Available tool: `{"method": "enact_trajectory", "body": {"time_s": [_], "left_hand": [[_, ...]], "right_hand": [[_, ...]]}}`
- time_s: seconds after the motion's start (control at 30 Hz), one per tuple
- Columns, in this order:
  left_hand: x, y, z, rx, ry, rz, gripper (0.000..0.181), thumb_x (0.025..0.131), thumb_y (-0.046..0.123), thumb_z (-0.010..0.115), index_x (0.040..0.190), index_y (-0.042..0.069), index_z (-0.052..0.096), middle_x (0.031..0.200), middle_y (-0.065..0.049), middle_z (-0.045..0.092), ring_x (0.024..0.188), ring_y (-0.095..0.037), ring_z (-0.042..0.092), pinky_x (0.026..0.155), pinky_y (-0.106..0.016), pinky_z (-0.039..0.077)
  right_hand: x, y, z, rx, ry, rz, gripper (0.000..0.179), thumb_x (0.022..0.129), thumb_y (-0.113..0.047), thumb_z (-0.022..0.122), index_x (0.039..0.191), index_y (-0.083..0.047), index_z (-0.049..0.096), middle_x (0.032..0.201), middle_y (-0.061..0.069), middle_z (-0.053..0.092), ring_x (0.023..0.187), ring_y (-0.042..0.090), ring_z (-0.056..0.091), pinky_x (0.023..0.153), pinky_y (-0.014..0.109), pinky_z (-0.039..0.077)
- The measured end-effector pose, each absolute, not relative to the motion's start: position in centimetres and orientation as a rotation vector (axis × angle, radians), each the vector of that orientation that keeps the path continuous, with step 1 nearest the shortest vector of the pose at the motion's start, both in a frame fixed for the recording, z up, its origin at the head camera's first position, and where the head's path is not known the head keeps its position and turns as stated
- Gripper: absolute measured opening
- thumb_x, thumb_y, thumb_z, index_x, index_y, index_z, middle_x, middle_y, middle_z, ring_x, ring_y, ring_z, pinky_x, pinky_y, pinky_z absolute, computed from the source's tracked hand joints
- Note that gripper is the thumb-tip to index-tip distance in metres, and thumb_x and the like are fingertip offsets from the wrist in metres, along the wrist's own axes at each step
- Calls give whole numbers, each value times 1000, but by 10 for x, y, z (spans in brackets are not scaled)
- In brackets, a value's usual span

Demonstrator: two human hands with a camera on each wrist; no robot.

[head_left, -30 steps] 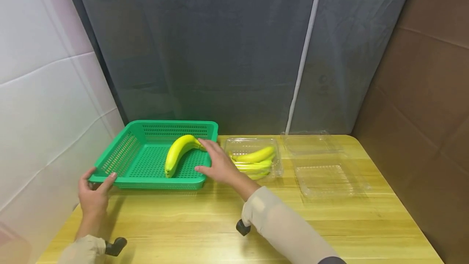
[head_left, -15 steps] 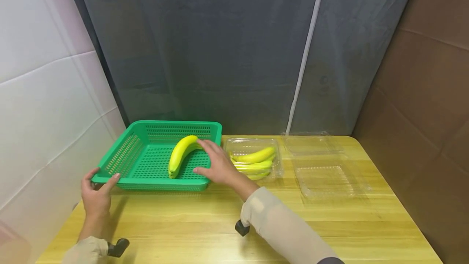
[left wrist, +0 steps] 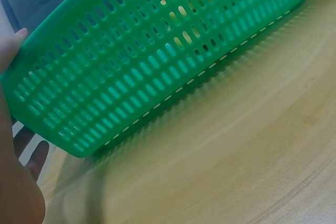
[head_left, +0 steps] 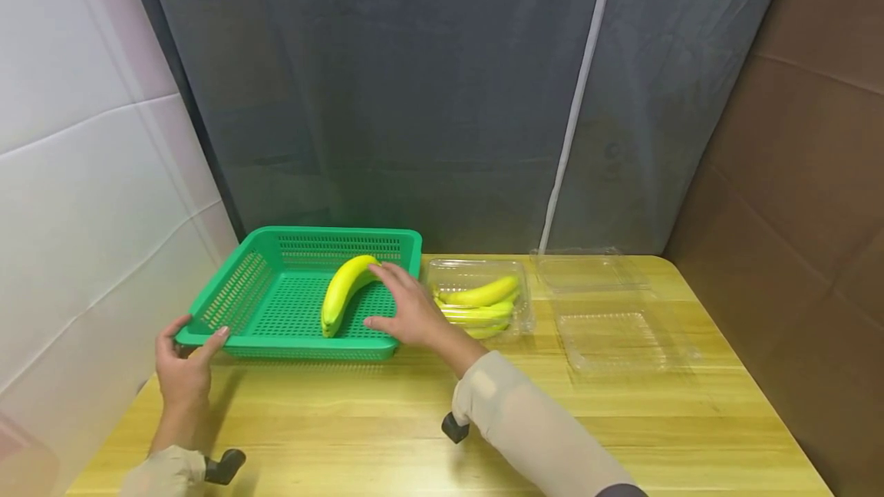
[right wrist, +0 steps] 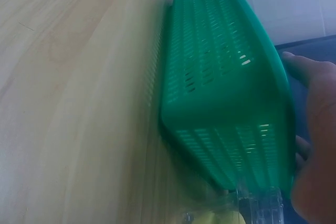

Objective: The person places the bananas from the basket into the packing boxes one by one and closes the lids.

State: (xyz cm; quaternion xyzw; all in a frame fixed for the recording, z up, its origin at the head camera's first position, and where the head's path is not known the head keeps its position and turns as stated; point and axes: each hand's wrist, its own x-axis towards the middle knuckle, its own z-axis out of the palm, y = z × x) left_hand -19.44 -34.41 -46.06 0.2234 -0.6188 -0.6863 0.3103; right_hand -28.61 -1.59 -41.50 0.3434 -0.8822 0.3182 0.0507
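- A grey curtain (head_left: 387, 98) hangs across the back at twelve, if I take the basket as my dial; a pale seam runs down it at about two.
- A white sheet (head_left: 90, 198) closes off nine o'clock, a brown one (head_left: 808, 198) three.
- The wooden table (head_left: 345, 420) carries everything here.
- The green basket (head_left: 297, 343) sits on the far left part of it, its back rim close to the curtain.
- The right sleeve (head_left: 545, 428), pale, slants in from four o'clock.
- Farthest out at three is a clear container (head_left: 611, 340), hinged open, lid side toward the curtain.
- Between that and the basket, just beside the basket's three o'clock wall, a clear box (head_left: 470, 273) holds bananas (head_left: 479, 292).
- The left hand (head_left: 183, 374) grips the basket's corner at eight, thumb over the rim.
- The right hand (head_left: 412, 309) reaches over the rim at three, thumb and fingers wide apart, hiding part of that wall.
- A single banana (head_left: 343, 287) lies curved inside the basket, toward three; fingers cover its far end, and I can't tell whether they touch it.
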Motion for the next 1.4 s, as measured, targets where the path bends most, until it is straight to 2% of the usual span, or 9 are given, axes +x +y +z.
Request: {"method": "enact_trajectory", "body": {"time_s": [0.23,0.47,0.7,0.93,1.07,1.4], "left_hand": [[-195,-345,-463,573,-1633,-1798,62,81,1,77,134,20,52,108,5,53,94,-7,47,69,-10,38],[-193,-344,-463,555,-1612,-1784,56,80,1,78,128,20,57,98,2,54,88,-7,48,63,-11,39],[-192,-345,-462,552,-1565,-1799,48,80,0,78,120,19,60,96,4,56,87,-7,49,64,-10,40],[-190,-347,-465,537,-1541,-1819,45,80,-3,76,117,19,60,98,3,56,87,-7,50,67,-8,44],[-189,-349,-467,522,-1518,-1829,44,80,-5,75,116,17,61,100,3,57,87,-7,52,67,-8,45],[-187,-349,-465,473,-1484,-1836,39,81,-6,74,112,13,62,91,0,58,75,-6,54,63,-10,47]], "right_hand": [[-287,-20,-414,1080,-2692,943,89,84,-42,75,155,-31,22,158,2,22,141,26,30,105,53,37],[-287,-24,-412,1087,-2708,946,93,82,-44,77,155,-34,20,159,3,22,142,27,28,106,54,36],[-287,-33,-407,1093,-2709,958,91,82,-45,77,154,-35,22,159,1,22,138,26,35,101,49,43],[-288,-41,-404,1051,-2758,1112,92,84,-43,75,153,-44,16,160,-6,17,129,21,47,91,42,50],[-291,-44,-403,1047,-2738,1284,90,84,-39,76,153,-42,18,159,-9,16,124,17,50,91,37,50],[-291,-53,-398,1009,-2729,1427,89,83,-37,78,154,-36,23,158,-4,21,121,18,53,87,34,52]]}}
